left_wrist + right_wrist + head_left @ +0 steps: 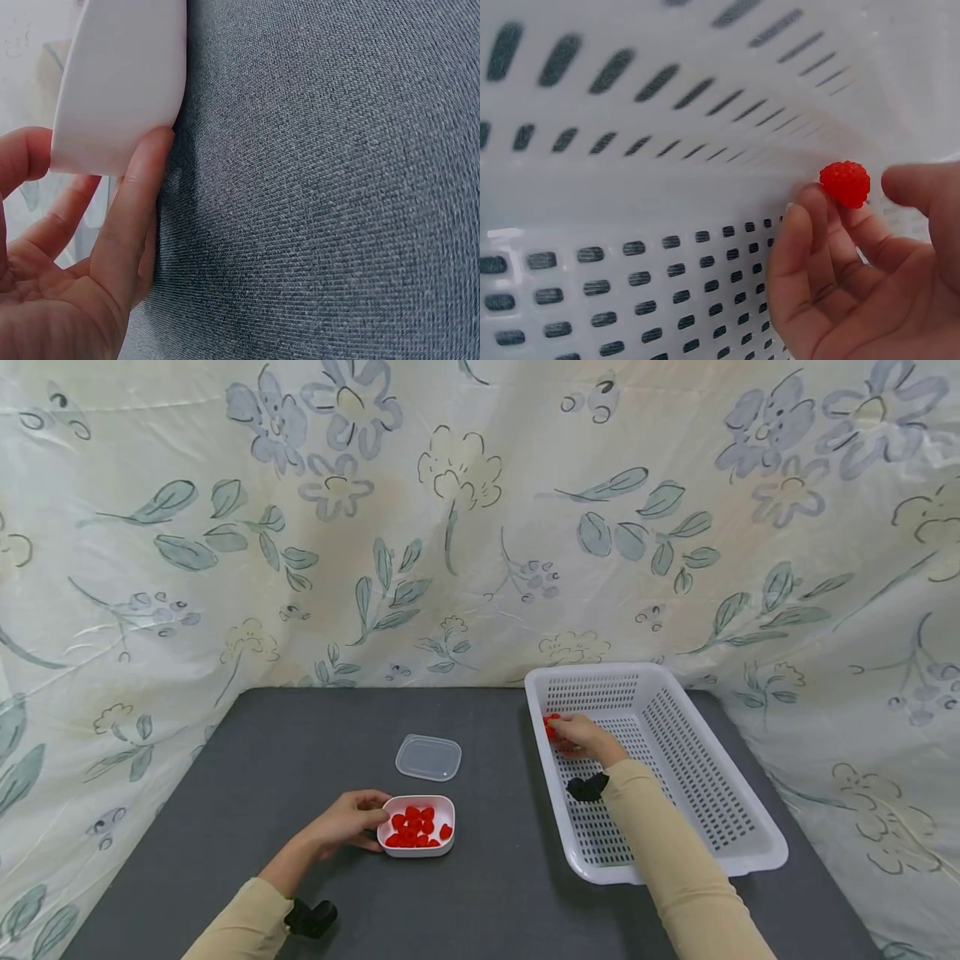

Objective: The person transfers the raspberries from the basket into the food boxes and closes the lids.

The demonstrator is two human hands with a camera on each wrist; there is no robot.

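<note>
A small white box (416,852) holding several red raspberries (411,835) stands on the table. My left hand (349,823) grips its left end, thumb at the rim and fingers against the outside. In the left wrist view, fingertips press the white side of the box (124,82) close over the grey cloth. My right hand (581,737) reaches into the left side of a white basket (558,810). There, a red raspberry (845,184) lies against its bent fingers, a small gap separating it from the thumb (907,186). More red shows by those fingertips in the head view.
A clear, flat lid (429,757) lies behind the small box. The basket has slotted sides and a raised rim (720,735), and takes up the right part of the dark table (315,735). Floral cloth (480,527) hangs behind and along both sides.
</note>
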